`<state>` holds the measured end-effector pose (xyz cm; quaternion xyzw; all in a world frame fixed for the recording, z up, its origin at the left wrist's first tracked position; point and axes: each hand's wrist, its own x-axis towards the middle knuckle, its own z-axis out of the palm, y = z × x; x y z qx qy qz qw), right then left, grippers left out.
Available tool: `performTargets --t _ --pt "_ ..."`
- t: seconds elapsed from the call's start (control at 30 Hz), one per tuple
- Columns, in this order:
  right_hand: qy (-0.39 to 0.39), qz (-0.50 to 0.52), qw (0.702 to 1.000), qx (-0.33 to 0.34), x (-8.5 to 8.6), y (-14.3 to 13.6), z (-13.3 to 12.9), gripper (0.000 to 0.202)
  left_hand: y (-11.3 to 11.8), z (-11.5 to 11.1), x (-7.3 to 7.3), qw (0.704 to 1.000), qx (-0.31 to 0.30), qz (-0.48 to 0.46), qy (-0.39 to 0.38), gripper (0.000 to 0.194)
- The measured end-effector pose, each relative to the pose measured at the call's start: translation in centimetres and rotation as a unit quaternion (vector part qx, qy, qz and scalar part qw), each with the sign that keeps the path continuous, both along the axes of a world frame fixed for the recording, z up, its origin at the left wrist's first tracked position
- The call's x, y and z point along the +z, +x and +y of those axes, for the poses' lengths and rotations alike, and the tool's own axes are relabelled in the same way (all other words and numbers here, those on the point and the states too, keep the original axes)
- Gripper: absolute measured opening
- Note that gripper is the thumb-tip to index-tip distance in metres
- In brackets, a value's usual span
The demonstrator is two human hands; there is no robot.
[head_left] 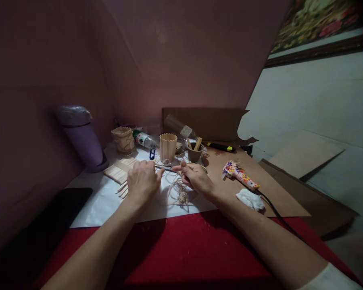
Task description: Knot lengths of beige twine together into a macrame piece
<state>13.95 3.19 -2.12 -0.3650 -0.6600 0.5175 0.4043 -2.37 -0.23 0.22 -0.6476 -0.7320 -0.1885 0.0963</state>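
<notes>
My left hand (pixel 143 179) is closed in a pinch at the centre of the work area, on what looks like a strand of twine. Facing it, my right hand (pixel 196 178) has thumb and index finger together, also on the thin twine. Just behind the fingers are scissors (pixel 165 166), their handles partly hidden by my right hand; whether they are touched, I cannot tell. Below the hands lies a loose tangle of twine (pixel 183 197). A cup made of upright craft sticks (pixel 168 147) stands just beyond them.
Loose craft sticks (pixel 117 171) lie left, near a twine-trimmed stick cup (pixel 123 140) and a purple tumbler (pixel 84 139). Behind are plastic bottles (pixel 145 139) and a small pot (pixel 195 153). At right are a utility knife (pixel 220 147), glue gun (pixel 240 175) and white cloth (pixel 250 199).
</notes>
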Motion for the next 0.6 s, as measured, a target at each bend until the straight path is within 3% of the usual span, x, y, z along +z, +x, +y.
performTargets --t 0.1,0.17,0.2,0.27,0.33,0.4,0.47,0.6 --pt "-0.019 0.016 1.000 -0.016 -0.1 0.1 0.2 0.066 -0.4 -0.3 0.7 0.999 0.028 -0.037 0.016 0.041" --pt "-0.040 0.034 0.999 -0.007 -0.1 0.2 0.3 0.065 -0.2 -0.1 0.5 0.983 -0.041 -0.167 0.061 0.038" --pt "-0.048 0.043 0.998 -0.001 -0.1 0.2 0.4 0.066 0.0 -0.1 0.3 0.959 -0.102 -0.255 0.075 0.033" --pt "-0.055 0.051 0.997 0.013 -0.1 0.2 0.4 0.066 0.8 0.1 -0.4 0.863 -0.218 -0.455 0.025 0.026" --pt "-0.044 0.048 0.998 0.027 -0.1 0.1 0.2 0.067 1.5 0.1 -1.1 0.772 -0.233 -0.588 -0.059 0.027" --pt "-0.020 0.037 0.998 0.045 0.0 0.0 0.0 0.067 1.9 0.1 -1.4 0.718 -0.232 -0.651 -0.087 0.028" --pt "-0.003 0.029 0.998 0.058 0.1 0.0 -0.3 0.067 1.8 0.2 -1.5 0.695 -0.235 -0.672 -0.101 0.026" --pt "-0.011 0.010 0.998 0.067 0.3 -0.1 -0.6 0.071 1.4 0.3 -1.4 0.692 -0.256 -0.660 -0.141 0.018"
